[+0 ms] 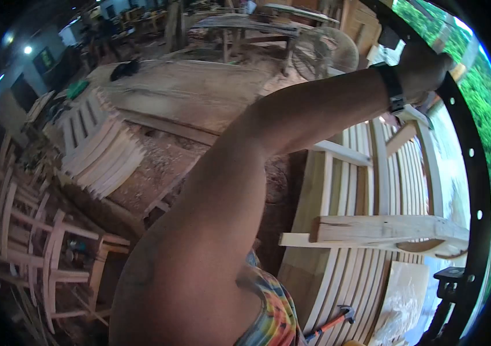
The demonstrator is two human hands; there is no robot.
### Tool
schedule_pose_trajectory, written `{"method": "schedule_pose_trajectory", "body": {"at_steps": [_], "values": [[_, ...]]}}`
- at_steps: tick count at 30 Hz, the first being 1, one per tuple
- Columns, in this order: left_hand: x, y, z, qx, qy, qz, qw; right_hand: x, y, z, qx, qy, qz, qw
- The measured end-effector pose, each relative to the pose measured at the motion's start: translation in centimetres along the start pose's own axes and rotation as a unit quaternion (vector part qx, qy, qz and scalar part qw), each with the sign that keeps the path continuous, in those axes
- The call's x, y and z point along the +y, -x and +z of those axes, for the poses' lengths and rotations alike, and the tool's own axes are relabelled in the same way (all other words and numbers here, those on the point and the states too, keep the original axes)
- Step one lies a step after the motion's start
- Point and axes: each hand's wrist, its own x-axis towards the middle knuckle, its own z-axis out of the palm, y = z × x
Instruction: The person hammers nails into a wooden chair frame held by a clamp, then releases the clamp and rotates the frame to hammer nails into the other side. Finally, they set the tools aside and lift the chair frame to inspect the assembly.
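Observation:
My left arm stretches across the view toward the upper right, with a dark watch point(392, 86) on its wrist. At its end, my left hand point(427, 72) is close to the upper end of a pale wooden frame point(381, 173). The hand is dim and partly behind a black perforated strip point(473, 173), so its fingers and any hold do not show clearly. The frame has several slats and a thick crosspiece point(384, 229), and lies over a row of long pale boards point(343, 277). My right hand is not seen.
A hammer point(332, 324) with an orange handle lies on the boards, near a plastic-covered panel point(401, 300). Stacked curved wood pieces point(104, 153), chair frames point(55, 259) and a large sheet of wood point(187, 86) are on the left. A round fan point(326, 53) stands behind.

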Motion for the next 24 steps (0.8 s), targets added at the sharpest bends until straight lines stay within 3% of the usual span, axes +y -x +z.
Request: {"method": "schedule_pose_trajectory", "body": {"at_steps": [4,7,11,14,16,18,20,22,24], "values": [[6.3,5.5,-5.1,0.016,-0.108,0.031,0.993,-4.5,0.9,6.5,-0.233,-0.246,0.019,0.941],[13.2,10.1,-8.7,0.090,-0.186,-0.061,0.976,-11.1,2.3,11.5,-0.437,-0.362,0.027,0.823],[15.9,13.2,-16.8,0.126,-0.196,0.030,0.972,-19.9,5.2,16.5,-0.622,-0.427,0.011,0.656],[19.9,17.3,-21.6,0.181,-0.249,-0.088,0.947,-26.0,7.5,18.6,-0.700,-0.434,-0.002,0.567],[19.8,19.2,-27.0,0.239,-0.234,-0.122,0.934,-30.1,8.9,19.6,-0.734,-0.434,-0.009,0.523],[20.2,21.6,-32.6,0.216,-0.339,-0.103,0.910,-33.6,10.3,20.0,-0.759,-0.433,-0.012,0.486],[20.1,24.2,-38.6,0.233,-0.325,-0.225,0.888,-36.3,11.7,20.2,-0.771,-0.431,-0.006,0.468],[20.1,27.0,-42.2,0.272,-0.339,-0.225,0.872,-37.8,12.7,20.3,-0.773,-0.430,0.010,0.467],[18.5,29.7,-49.2,0.260,-0.446,-0.282,0.809,-37.8,13.0,20.6,-0.763,-0.427,0.039,0.484]]}}
